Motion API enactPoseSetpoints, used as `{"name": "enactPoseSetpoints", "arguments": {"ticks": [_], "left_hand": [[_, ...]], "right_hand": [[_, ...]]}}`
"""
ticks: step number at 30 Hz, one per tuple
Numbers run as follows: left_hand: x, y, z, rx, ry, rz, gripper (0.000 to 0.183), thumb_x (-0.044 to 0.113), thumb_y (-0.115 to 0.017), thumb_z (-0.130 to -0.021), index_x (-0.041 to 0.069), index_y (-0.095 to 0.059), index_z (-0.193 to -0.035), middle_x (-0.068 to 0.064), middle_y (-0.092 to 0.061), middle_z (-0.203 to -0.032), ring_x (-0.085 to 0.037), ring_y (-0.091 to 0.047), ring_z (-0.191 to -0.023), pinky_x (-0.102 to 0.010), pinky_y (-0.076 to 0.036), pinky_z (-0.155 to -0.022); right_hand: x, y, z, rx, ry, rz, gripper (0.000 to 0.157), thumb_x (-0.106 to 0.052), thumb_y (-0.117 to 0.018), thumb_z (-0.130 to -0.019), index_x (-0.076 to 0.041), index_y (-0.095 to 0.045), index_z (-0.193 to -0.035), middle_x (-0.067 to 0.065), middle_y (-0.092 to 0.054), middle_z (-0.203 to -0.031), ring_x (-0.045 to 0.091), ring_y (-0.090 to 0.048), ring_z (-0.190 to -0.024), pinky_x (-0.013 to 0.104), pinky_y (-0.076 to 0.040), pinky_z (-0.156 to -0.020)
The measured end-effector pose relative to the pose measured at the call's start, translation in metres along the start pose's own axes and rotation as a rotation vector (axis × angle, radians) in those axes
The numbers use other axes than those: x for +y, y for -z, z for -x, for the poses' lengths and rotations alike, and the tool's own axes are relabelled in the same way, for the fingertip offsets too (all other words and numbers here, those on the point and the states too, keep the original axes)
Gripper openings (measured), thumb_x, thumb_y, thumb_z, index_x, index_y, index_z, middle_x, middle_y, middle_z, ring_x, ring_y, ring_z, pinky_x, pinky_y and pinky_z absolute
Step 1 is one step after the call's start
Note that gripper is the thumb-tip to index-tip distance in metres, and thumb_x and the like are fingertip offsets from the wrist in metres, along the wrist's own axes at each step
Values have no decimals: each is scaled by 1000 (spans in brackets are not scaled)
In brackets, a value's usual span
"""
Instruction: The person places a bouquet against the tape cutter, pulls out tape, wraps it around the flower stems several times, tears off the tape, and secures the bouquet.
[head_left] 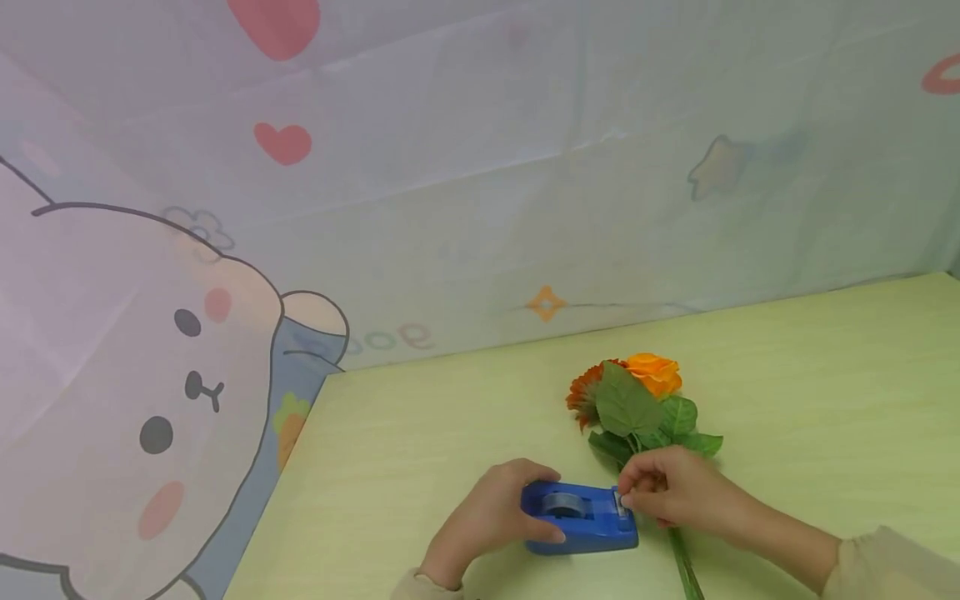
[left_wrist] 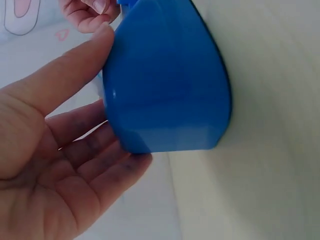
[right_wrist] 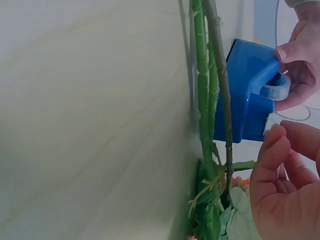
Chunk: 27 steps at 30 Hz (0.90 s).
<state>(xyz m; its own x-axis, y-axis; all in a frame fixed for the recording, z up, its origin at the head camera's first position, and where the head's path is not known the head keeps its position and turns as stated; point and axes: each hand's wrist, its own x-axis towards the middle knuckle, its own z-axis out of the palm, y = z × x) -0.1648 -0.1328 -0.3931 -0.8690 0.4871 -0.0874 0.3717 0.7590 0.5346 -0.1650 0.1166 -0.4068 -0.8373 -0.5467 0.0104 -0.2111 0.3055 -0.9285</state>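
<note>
On the counter [head_left: 390, 450], just left of the stems [head_left: 686, 568], is the dispenser [head_left: 585, 540], with the tape [right_wrist: 274, 93] seated in its well. My left hand [head_left: 491, 508] grips its rear end, thumb along the near side and fingers round the far one. My right hand [head_left: 678, 492] is drawn into a narrow pinch at the cutter [head_left: 622, 502], thumb and forefinger tips together, on what I take to be the loose end of the tape. So I judge the step in hand to be getting a piece: taking hold of the end, with no drawn-out length that I can see. The next move, as I read it, calls for a firm left hand to pin the dispenser while the right pulls out, then down across the cutter; a slack pinch could let the end slip back.

Much is hard to make out. The clear film hardly shows at my fingertips, even in the right wrist view. My right hand covers part of the stems in the head view, and their lower ends run out of it. I cannot tell whether the dispenser touches them, or whether its base rests flat. Leaves [head_left: 626, 402] hide part of the red flower [head_left: 587, 393] beside the orange rose [head_left: 656, 374]. From my left wrist, the dispenser's back blocks the tape.
</note>
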Motion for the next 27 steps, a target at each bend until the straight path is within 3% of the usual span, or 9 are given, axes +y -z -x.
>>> {"name": "enactPoseSetpoints", "arguments": {"ticks": [10, 19, 25, 27], "left_hand": [[7, 4, -3, -35, -10, -79, 54, 28, -85, -67, 8, -66, -114, 3, -64, -109, -9, -57, -102, -25, -45, -86], [11, 7, -2, -36, 10, -84, 53, 26, -85, -67, 8, -66, -114, 3, -65, -108, -9, -57, -100, -25, -45, -85], [11, 5, -2, -28, 16, -87, 53, 25, -85, -67, 9, -66, -114, 4, -65, -107, -9, -57, -99, -25, -46, -85], [11, 5, -2, -26, 16, -86, 53, 25, -85, -67, 9, -66, -114, 4, -65, -108, -8, -57, -99, -25, -45, -85]], "right_hand": [[-10, -5, -10, -10, 84, 204, 5, -14, -70, -83, -9, -69, -83, -8, -43, -59, 5, -39, -54, 21, -34, -49], [-20, -7, -18, -7, 108, 394, 4, -13, -71, -82, -12, -71, -78, -9, -49, -67, 6, -41, -61, 22, -37, -52], [-21, -9, -22, -22, 93, 400, 6, -10, -71, -81, -11, -70, -75, -10, -53, -64, 5, -42, -57, 22, -38, -50], [-20, -10, -21, 1, 50, 371, 7, -9, -70, -82, -11, -69, -75, -8, -53, -64, 7, -43, -57, 22, -38, -50]]}}
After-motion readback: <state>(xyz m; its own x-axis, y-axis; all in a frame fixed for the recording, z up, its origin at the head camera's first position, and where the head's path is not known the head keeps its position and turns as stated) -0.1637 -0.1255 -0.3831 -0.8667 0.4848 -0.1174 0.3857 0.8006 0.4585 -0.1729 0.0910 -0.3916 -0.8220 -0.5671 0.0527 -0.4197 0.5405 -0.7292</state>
